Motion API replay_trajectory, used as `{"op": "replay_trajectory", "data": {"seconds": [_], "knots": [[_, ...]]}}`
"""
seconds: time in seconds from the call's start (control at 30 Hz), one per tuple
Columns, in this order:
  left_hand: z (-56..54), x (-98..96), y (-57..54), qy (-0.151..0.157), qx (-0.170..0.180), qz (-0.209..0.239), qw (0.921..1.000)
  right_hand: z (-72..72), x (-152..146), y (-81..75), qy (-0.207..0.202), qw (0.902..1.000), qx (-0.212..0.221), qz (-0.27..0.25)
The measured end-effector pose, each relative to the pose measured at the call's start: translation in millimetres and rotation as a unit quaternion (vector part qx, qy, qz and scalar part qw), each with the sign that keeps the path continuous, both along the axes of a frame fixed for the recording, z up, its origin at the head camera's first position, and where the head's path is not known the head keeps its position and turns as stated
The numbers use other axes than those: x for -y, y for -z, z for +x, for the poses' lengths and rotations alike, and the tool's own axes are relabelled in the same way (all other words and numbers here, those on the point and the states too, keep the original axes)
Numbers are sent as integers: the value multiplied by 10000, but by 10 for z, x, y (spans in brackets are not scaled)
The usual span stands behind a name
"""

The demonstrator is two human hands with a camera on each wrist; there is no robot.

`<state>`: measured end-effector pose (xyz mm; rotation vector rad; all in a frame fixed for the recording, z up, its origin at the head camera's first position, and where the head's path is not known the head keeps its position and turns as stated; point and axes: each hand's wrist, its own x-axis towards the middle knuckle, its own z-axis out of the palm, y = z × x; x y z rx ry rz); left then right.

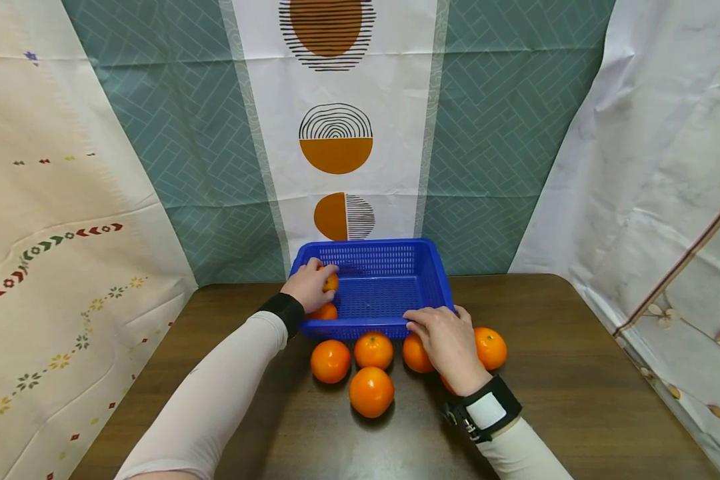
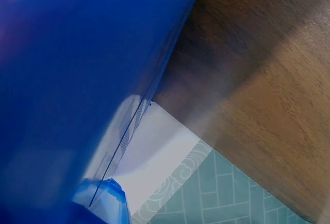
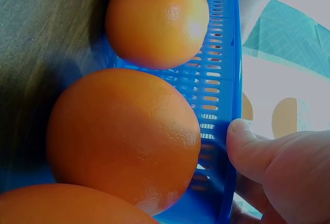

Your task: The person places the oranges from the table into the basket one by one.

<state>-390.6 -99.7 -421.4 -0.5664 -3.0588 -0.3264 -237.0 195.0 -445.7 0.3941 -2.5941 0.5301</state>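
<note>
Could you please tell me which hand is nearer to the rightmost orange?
The right hand is nearer: it grips the front rim of the blue basket, just left of the rightmost orange. The left hand is farther away, holding another orange inside the basket's left end.

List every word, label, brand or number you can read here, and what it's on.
None: I can find no readable text.
The blue basket and oranges show no lettering.
The white patch on the right wrist's black band shows no legible writing.
The wall hanging carries only printed shapes and lines.
</note>
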Motion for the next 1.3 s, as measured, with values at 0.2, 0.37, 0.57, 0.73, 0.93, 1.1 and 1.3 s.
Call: {"op": "replay_trajectory", "data": {"seconds": [0.2,0.37,0.57,0.73,0.93,1.1,1.3], "knots": [[8,-14,2,46,-75,-220,9997,4,-1,6,-36,10000,-73,-19],[3,-31,-1,-16,-33,-334,9994,3,-1,10,-52,9997,-218,5],[-17,-41,13,-65,58,-456,9989,0,6,13,-31,9998,-176,-3],[-26,-42,15,-33,29,-622,9981,-5,10,12,-11,9999,-147,-3],[-31,-45,31,-27,12,-628,9980,-11,13,17,3,9999,-112,8],[-10,-49,18,-21,0,-603,9982,-12,10,15,9,10000,-87,-1],[-3,-41,9,-17,6,-529,9986,-13,6,14,-8,10000,-83,2]]}}
